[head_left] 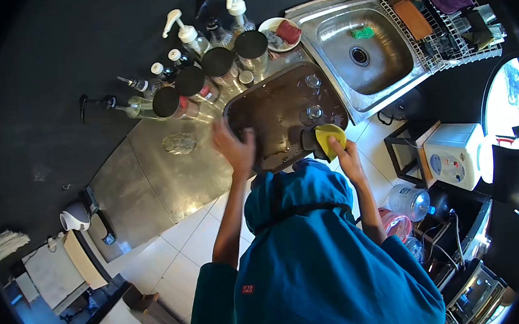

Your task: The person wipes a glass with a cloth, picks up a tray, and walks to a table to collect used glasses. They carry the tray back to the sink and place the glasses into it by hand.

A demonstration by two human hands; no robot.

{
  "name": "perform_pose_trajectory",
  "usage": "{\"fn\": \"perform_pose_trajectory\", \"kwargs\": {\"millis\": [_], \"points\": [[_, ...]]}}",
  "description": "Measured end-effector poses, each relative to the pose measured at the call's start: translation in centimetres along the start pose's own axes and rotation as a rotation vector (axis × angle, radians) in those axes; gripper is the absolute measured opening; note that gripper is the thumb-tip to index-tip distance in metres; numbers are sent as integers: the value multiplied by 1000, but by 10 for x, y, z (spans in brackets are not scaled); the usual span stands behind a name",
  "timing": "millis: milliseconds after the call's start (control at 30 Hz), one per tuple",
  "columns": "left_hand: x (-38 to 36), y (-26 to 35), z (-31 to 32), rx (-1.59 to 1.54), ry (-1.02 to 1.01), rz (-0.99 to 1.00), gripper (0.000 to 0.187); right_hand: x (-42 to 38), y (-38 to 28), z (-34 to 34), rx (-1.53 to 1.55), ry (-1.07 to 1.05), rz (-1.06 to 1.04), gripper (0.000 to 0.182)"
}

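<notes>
Yellow and bent over at its edge, a pad [331, 139] sits in the right hand [341, 149], whose fingers and thumb are closed on it at the near right side of a dark brown tray [273, 109]. A small black thing [310, 140] lies against the left side of the pad; what it is, and whether the hand also has hold of it, I cannot tell. The left hand [234, 147] is blurred, its fingers spread and nothing seen in its grasp, at the near left edge of the tray; whether it touches the rim cannot be told. The tray rests on a metal counter [178, 174], its floor looks wet, and two small clear glass pieces [312, 81] [314, 111] stand in its right part, one farther than the other. Left of the tray, a clear glass object [180, 143] lies on the counter. Along the far left side stand dark-lidded jars [219, 66], with bottles and white pump dispensers [192, 36] behind them, and a small shaker with a pierced top [246, 76] beside the tray. A white bowl [280, 34] beyond the tray's far edge holds something red. To the far right is a steel sink [363, 50] with a green scrubber [363, 32] in it, and right of that a white wire rack [443, 19] carries cloths and glasses.
</notes>
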State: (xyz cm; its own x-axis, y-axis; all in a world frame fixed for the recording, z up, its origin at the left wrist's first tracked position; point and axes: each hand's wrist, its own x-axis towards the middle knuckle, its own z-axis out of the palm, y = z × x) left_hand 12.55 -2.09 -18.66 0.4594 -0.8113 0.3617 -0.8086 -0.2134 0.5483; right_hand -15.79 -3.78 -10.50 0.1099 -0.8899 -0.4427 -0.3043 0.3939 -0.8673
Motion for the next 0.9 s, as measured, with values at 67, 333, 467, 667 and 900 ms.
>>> {"fn": "perform_pose_trajectory", "kwargs": {"millis": [67,333,467,667,900], "points": [[-6,58,25,-171,-281,114,76,1,-14,-17,-12,36,5,51],[-29,124,129,-230,-548,140,70,17,-24,-83,31,97,-147,57],[-31,105,124,-413,-448,-123,54,18,-34,-97,17,110,-109,53],[-1,108,58,-1505,-299,-662,39,37,-45,-64,277,-21,-133,41],[25,221,-62,-1746,-75,-594,33,-1,-121,-30,-113,-560,-669,54]]}}
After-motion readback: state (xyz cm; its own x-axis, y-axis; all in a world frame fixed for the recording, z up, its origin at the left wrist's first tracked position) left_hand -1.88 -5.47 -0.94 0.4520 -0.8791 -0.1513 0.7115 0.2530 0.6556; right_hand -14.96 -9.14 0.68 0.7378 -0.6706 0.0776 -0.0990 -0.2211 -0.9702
